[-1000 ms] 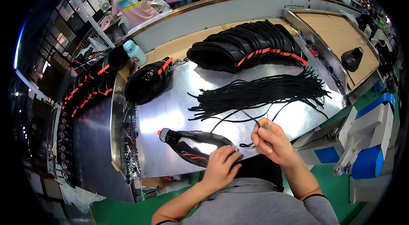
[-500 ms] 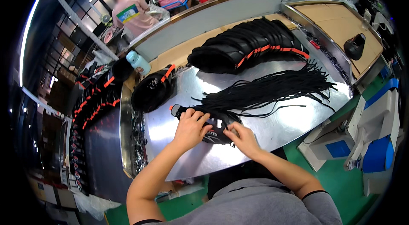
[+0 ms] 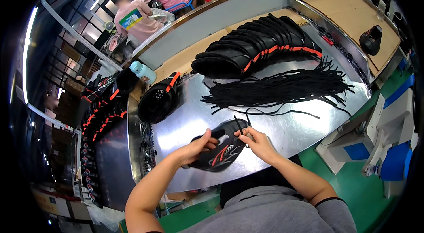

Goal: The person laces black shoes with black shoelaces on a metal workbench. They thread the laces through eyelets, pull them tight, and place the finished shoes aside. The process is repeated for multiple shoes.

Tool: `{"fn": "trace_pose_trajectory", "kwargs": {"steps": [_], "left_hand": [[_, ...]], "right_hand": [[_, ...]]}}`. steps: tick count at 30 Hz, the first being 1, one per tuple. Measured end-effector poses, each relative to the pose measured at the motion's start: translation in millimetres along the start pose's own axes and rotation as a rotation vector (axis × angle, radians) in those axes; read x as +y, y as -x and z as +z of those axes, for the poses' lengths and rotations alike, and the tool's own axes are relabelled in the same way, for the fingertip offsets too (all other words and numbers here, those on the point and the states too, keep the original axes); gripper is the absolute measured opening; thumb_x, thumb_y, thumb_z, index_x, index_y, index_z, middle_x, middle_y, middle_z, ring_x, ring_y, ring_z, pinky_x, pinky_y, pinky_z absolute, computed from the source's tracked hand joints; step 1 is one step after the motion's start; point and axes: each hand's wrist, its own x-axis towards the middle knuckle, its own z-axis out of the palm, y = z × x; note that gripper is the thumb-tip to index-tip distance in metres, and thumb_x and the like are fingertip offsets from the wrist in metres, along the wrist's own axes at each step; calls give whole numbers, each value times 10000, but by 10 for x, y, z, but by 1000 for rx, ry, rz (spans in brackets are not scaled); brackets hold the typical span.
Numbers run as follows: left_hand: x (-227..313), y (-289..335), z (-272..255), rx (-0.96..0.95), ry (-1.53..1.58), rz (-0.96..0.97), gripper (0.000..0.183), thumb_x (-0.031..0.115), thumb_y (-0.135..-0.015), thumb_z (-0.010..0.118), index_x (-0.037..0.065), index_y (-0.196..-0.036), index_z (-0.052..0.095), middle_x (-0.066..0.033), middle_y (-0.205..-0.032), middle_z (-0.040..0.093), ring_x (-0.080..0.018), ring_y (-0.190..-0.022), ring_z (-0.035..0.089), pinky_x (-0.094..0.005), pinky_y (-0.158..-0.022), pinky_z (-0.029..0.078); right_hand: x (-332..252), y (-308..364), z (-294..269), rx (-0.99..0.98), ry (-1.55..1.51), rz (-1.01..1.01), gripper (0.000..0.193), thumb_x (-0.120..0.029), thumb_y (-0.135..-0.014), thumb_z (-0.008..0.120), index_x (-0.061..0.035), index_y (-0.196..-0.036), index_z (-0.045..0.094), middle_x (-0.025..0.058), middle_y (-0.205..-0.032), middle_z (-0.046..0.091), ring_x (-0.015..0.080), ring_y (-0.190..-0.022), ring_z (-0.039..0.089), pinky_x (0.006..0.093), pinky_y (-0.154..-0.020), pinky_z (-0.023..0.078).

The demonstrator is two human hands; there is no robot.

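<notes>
Close to the near edge of the metal table, a black shoe upper (image 3: 224, 157) with red and white side markings lies tilted in front of me. My left hand (image 3: 197, 148) grips it at its left end, thumb up and fingers partly hidden in its opening. At its right end, my right hand (image 3: 256, 141) pinches a thin black shoelace (image 3: 241, 128), whose ends stick up above the fingers. Just beyond lies a thick bundle of black shoelaces (image 3: 276, 89). Farther back, a nested row of black shoe uppers (image 3: 254, 47) with orange strips curves across the table.
A few more uppers (image 3: 160, 98) stand at the table's left, beside a light blue bottle (image 3: 143, 72). Long rows of uppers (image 3: 90, 120) fill the left side. One dark shoe (image 3: 371, 40) sits on a cardboard-lined tray (image 3: 340, 12). Co-workers (image 3: 134, 19) sit beyond the partition.
The upper has been turned, so its marked side now faces up, and it has come nearer to me. My left hand has shifted to its left end. A lace now shows in my right fingers.
</notes>
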Motion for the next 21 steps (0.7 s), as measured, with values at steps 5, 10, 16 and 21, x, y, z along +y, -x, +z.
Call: {"fn": "trace_pose_trajectory", "kwargs": {"steps": [5,10,16,21], "left_hand": [[-292,-521,193,-38,597,59,768,722,-933,341,23,-1145,576,-102,-892,655,-211,-812,658,-319,-716,579],[-162,-205,625,145,647,286,438,424,-994,507,47,-1209,563,-83,-1114,624,-217,-1069,590,-358,-1018,435],[-299,-76,883,60,657,695,390,252,-1036,484,8,-1340,466,-147,-1309,559,-257,-1240,535,-388,-1076,409],[-456,-77,906,105,591,705,341,239,-1019,533,33,-1290,510,-115,-1225,601,-235,-1165,581,-380,-1021,458]], "right_hand": [[104,4,14,4,-20,-58,144,-147,-962,601,-3,-964,588,49,-1086,711,75,-883,613,248,-805,487],[-155,183,34,34,48,33,158,-167,-952,628,-9,-961,620,36,-869,704,54,-789,603,217,-715,471],[-459,436,171,-110,-8,42,189,-203,-945,646,-20,-900,630,9,-712,665,34,-673,573,211,-621,437],[-565,516,112,-159,175,54,176,-198,-923,656,-31,-880,621,20,-680,660,67,-634,586,247,-578,446]]}}
